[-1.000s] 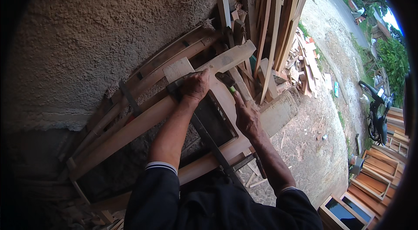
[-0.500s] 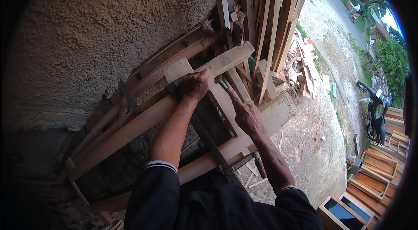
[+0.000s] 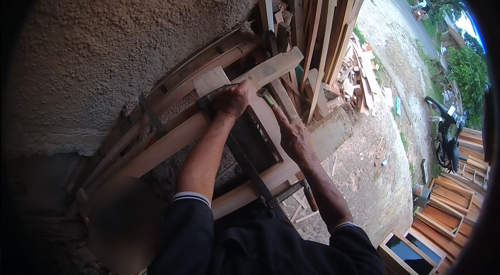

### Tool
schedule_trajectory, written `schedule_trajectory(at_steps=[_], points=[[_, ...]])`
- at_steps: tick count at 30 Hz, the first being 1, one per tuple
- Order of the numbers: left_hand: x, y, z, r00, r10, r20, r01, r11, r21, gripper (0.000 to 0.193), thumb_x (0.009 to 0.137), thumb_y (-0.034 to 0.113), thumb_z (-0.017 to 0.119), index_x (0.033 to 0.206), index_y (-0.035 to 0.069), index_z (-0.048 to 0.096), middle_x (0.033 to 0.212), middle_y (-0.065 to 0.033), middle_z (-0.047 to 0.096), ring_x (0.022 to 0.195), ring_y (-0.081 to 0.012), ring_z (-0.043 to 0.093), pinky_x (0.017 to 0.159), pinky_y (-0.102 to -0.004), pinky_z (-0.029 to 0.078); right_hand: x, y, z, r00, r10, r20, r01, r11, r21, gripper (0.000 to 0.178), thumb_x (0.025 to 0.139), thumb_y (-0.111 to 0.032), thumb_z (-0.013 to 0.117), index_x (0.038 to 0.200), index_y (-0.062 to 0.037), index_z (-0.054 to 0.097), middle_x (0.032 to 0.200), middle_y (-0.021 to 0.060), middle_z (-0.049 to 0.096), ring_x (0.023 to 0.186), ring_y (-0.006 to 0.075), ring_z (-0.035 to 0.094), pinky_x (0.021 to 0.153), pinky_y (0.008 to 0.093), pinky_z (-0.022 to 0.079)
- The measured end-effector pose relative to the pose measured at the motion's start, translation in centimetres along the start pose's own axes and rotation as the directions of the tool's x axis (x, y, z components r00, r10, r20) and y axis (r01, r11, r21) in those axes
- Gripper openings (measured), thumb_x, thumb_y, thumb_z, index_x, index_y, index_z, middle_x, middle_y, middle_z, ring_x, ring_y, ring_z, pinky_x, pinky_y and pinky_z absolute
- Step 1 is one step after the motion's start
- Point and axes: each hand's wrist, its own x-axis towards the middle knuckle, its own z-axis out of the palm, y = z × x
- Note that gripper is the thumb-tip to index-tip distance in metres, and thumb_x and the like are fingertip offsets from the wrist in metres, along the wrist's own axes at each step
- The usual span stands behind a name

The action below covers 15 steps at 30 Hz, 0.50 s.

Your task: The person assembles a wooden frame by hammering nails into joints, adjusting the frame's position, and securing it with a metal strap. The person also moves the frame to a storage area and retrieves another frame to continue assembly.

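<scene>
Fingers of the right hand [image 3: 296, 141] clasp the hammer [image 3: 269, 100], its head far-left of them; whether the left hand [image 3: 232, 99] grips, I cannot tell.

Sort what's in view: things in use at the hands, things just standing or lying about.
Apparently in use:
- wooden frame, under the left hand
- green-handled hammer, in the right hand
- bar clamp, across the frame

Just about:
- leaning boards
- wood scraps
- motorcycle

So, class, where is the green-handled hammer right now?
In the head view, the hammer is near the centre, gripped in the right hand, right of the left hand, at the wooden frame.
</scene>
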Motion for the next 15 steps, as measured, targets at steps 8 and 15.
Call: schedule_trajectory(at_steps=[8,15], points=[[-0.3,-0.2,0.4,1.0,0.016,0.025,-0.017,1.0,0.01,0.012,0.095,0.017,0.054,0.102,0.013,0.062,0.079,-0.0152,0.071,0.072,-0.0384,0.071,0.06,-0.0513,0.057,0.3,-0.6,-0.3,0.997,0.065,0.047,-0.063,0.997,-0.043,0.07,0.094,-0.004,0.044,0.156,-0.0326,0.034,0.074,0.0231,0.058,0.07,0.0395,0.065,0.065,0.0526,0.05],[0.0,0.2,-0.6,0.999,-0.028,0.035,0.028,1.0,-0.006,0.015,0.098,0.024,0.054,0.101,0.013,0.064,0.083,-0.0171,0.072,0.075,-0.0389,0.071,0.063,-0.0519,0.057,0.0,-1.2,-0.6,0.998,0.068,0.009,-0.068,0.997,-0.032,0.071,0.092,-0.001,0.044,0.157,-0.0279,0.035,0.077,0.0224,0.058,0.07,0.0396,0.063,0.067,0.0499,0.049]])
